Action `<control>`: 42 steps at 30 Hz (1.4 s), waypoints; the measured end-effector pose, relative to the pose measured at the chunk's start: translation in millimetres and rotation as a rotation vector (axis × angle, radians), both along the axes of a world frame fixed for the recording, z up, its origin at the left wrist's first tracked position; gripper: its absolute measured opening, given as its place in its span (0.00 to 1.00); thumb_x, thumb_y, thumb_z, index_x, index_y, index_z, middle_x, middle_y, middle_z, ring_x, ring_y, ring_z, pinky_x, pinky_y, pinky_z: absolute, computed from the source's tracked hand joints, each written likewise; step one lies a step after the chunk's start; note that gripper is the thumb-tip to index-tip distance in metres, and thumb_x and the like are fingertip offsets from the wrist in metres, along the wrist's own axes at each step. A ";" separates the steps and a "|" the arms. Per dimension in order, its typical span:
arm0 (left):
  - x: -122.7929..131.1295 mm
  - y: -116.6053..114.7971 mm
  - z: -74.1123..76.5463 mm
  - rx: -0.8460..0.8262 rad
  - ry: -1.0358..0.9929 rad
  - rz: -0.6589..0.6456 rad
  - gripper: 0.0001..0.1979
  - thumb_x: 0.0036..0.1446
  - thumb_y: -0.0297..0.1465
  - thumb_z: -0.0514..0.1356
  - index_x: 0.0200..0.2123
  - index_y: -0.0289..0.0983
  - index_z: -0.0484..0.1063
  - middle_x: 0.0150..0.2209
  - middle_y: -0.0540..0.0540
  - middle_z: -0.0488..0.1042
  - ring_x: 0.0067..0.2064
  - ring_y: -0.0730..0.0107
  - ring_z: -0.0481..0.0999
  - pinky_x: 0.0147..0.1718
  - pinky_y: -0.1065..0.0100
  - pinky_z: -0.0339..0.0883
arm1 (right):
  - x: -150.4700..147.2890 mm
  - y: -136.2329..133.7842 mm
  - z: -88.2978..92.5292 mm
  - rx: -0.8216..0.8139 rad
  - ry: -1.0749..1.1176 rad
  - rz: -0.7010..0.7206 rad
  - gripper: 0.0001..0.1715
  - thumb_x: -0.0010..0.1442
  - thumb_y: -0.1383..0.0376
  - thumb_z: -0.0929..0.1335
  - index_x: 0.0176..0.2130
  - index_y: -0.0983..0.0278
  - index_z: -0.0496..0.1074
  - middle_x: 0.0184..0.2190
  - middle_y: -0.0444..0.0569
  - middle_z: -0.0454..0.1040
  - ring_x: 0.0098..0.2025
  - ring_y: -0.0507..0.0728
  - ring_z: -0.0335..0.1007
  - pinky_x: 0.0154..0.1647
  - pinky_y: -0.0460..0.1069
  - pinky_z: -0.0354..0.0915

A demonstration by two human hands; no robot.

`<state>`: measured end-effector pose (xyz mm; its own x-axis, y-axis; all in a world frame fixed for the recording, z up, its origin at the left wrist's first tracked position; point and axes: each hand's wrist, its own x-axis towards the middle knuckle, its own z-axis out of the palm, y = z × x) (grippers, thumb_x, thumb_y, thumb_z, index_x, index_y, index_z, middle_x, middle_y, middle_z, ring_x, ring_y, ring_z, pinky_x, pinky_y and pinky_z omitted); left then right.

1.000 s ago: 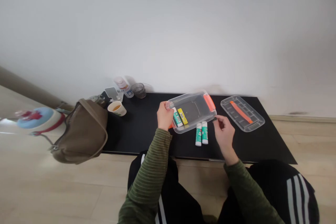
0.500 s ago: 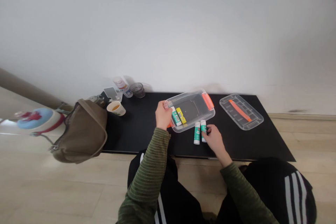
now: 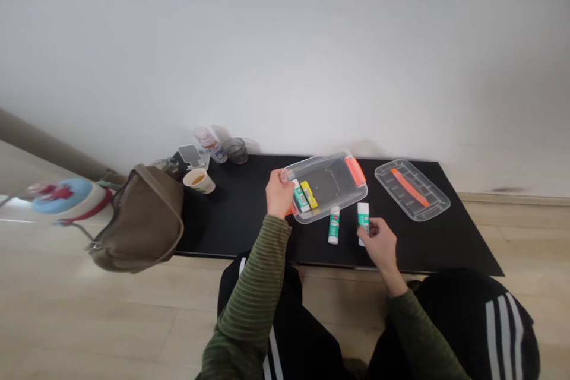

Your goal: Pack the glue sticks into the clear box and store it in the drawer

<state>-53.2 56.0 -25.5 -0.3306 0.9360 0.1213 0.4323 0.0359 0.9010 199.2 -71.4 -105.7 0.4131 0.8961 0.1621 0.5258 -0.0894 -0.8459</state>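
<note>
Two hands in green striped sleeves work over a black counter point(image 3: 240, 214). The left hand point(image 3: 279, 193) reaches forward with the forearm stretched straight out. Its fingers are curled shut around the rim of a clear plastic box point(image 3: 336, 181) at the box's 9 o'clock end, thumb on top of the corner.

The right hand point(image 3: 379, 243) is bent in at the wrist, with the elbow low by the knee. Its fingers are closed around the lower half of a white and green glue stick point(image 3: 363, 215), which stands nearly upright at about 5 o'clock from the box, just beside its near wall. A second glue stick point(image 3: 333, 225) lies on the counter at 6 o'clock from the box, close to the wall, apart from both hands.

Inside the box, at its 9 o'clock end, a green stick point(image 3: 301, 198) and a yellow stick point(image 3: 309, 193) lie side by side. The clear lid point(image 3: 412, 189) with its orange strip rests at 3 o'clock from the box. A paper cup point(image 3: 198, 180) and a brown bag point(image 3: 142, 222) sit off at 9 o'clock.
</note>
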 end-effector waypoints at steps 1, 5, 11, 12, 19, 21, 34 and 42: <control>-0.1 0.0 0.0 -0.001 0.006 -0.001 0.17 0.46 0.20 0.57 0.40 0.39 0.69 0.37 0.50 0.76 0.39 0.69 0.75 0.41 0.69 0.66 | -1.7 -1.8 8.3 0.094 0.026 -0.003 0.14 0.52 0.57 0.70 0.36 0.64 0.70 0.25 0.42 0.69 0.25 0.52 0.64 0.28 0.47 0.61; -0.4 -0.2 0.5 -0.001 0.021 -0.005 0.16 0.47 0.20 0.57 0.40 0.39 0.69 0.37 0.50 0.77 0.39 0.68 0.75 0.41 0.69 0.66 | -16.9 18.6 53.1 0.320 -0.002 0.081 0.16 0.54 0.58 0.70 0.41 0.63 0.70 0.30 0.44 0.71 0.27 0.51 0.65 0.29 0.47 0.63; -1.0 -0.2 0.3 0.012 0.033 -0.015 0.17 0.47 0.20 0.57 0.41 0.39 0.68 0.39 0.48 0.77 0.40 0.67 0.75 0.42 0.68 0.65 | -48.1 96.5 91.2 -0.031 -0.360 0.421 0.16 0.58 0.59 0.68 0.45 0.62 0.72 0.35 0.48 0.77 0.37 0.55 0.72 0.37 0.47 0.63; -1.2 0.0 -0.5 0.015 0.030 -0.016 0.17 0.47 0.20 0.57 0.41 0.40 0.68 0.39 0.48 0.77 0.40 0.66 0.75 0.42 0.68 0.66 | -52.5 106.0 90.7 -0.126 -0.420 0.471 0.14 0.58 0.59 0.68 0.44 0.62 0.72 0.36 0.48 0.77 0.39 0.57 0.72 0.38 0.48 0.62; -0.3 -0.1 -2.0 0.029 0.024 -0.026 0.16 0.46 0.20 0.56 0.40 0.39 0.68 0.38 0.49 0.76 0.39 0.68 0.74 0.42 0.68 0.65 | -70.4 133.5 77.4 -0.528 -0.700 0.525 0.19 0.62 0.53 0.64 0.46 0.62 0.70 0.44 0.57 0.77 0.46 0.65 0.74 0.38 0.52 0.64; 0.1 -0.8 -0.5 0.024 0.028 -0.023 0.16 0.46 0.20 0.56 0.39 0.39 0.68 0.37 0.50 0.76 0.39 0.68 0.74 0.41 0.68 0.65 | -74.1 138.1 76.0 -0.573 -0.721 0.556 0.21 0.62 0.53 0.64 0.49 0.64 0.69 0.47 0.60 0.76 0.47 0.65 0.73 0.39 0.52 0.65; 0.6 -2.3 2.7 0.016 0.063 -0.018 0.15 0.47 0.21 0.57 0.39 0.40 0.68 0.37 0.50 0.76 0.39 0.67 0.74 0.41 0.67 0.65 | -85.8 147.1 64.2 -0.617 -0.744 0.660 0.21 0.55 0.64 0.72 0.49 0.63 0.72 0.47 0.60 0.76 0.47 0.64 0.75 0.40 0.52 0.67; 0.9 -1.4 3.9 0.007 0.053 -0.016 0.15 0.47 0.21 0.57 0.40 0.40 0.68 0.38 0.49 0.76 0.39 0.67 0.74 0.42 0.68 0.65 | -74.4 122.1 84.1 -0.271 -0.616 0.525 0.17 0.64 0.66 0.61 0.48 0.60 0.75 0.46 0.55 0.77 0.48 0.60 0.73 0.45 0.52 0.66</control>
